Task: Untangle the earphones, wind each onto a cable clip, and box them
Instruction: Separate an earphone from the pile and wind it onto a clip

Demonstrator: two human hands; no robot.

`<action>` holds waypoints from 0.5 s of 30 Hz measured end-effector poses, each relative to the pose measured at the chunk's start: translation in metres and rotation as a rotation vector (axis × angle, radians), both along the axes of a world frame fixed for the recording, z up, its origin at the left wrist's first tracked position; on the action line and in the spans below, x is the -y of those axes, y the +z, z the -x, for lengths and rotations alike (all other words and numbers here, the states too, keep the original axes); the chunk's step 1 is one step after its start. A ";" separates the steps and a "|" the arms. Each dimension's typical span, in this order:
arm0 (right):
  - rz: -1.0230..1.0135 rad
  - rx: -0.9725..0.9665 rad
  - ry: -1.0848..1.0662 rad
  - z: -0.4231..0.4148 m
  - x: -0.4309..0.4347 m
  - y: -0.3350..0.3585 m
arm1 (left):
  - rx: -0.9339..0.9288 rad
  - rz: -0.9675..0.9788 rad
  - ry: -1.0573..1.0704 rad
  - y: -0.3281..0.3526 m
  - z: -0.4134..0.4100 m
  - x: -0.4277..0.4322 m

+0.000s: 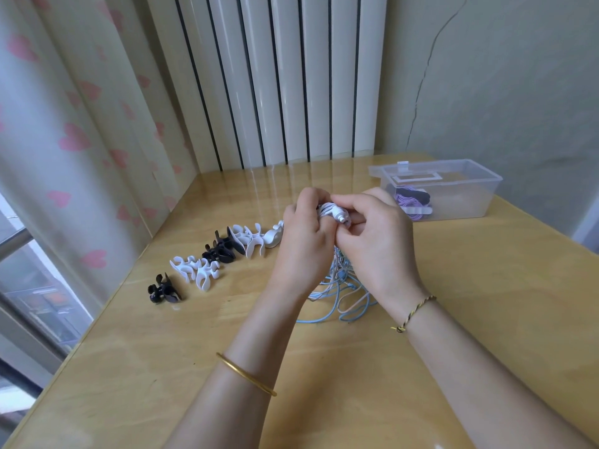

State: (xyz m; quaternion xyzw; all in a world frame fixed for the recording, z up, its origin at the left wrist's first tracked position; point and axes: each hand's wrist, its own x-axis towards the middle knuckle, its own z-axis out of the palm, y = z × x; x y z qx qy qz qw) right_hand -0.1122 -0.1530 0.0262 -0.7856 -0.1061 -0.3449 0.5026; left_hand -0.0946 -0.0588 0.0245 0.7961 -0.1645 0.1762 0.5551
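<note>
The left hand (304, 244) and right hand (376, 251) both curl fingers (358, 222) round a white earphone (334, 212), likely keeping coils taut; clips (210, 264) lie lined up within reach.

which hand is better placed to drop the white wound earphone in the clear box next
Right, probably. The right hand pinches the white earphone bundle and is nearer the clear box at the far right. The left hand also grips it but sits toward the row of clips.
</note>
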 end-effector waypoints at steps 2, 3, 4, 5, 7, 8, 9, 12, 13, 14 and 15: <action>-0.011 0.011 -0.008 0.000 -0.001 -0.001 | -0.006 0.008 -0.012 -0.001 -0.001 -0.001; -0.018 0.014 -0.006 0.000 -0.002 -0.001 | -0.012 0.006 -0.015 -0.001 -0.001 -0.001; -0.024 0.015 0.000 0.000 -0.002 -0.002 | -0.018 0.003 -0.012 -0.002 -0.001 -0.001; -0.030 0.012 0.006 -0.001 -0.003 -0.003 | -0.023 0.004 -0.005 -0.002 0.000 -0.001; -0.037 -0.004 0.010 -0.001 -0.004 -0.006 | -0.030 0.012 0.019 -0.002 -0.001 -0.002; -0.035 -0.004 0.003 -0.002 -0.004 -0.007 | -0.031 0.014 0.025 -0.002 -0.001 -0.002; -0.026 0.002 -0.009 -0.002 -0.005 -0.008 | -0.033 0.007 0.030 -0.001 -0.001 -0.002; 0.013 0.030 -0.034 -0.003 -0.006 -0.009 | -0.015 -0.028 0.038 0.003 0.000 -0.004; 0.024 0.041 -0.034 -0.003 -0.006 -0.009 | 0.000 -0.042 0.040 0.005 0.002 -0.004; 0.026 0.049 -0.027 -0.003 -0.006 -0.008 | 0.018 -0.059 0.043 0.007 0.003 -0.005; 0.014 0.050 -0.014 -0.003 -0.006 -0.007 | 0.039 -0.074 0.043 0.009 0.004 -0.005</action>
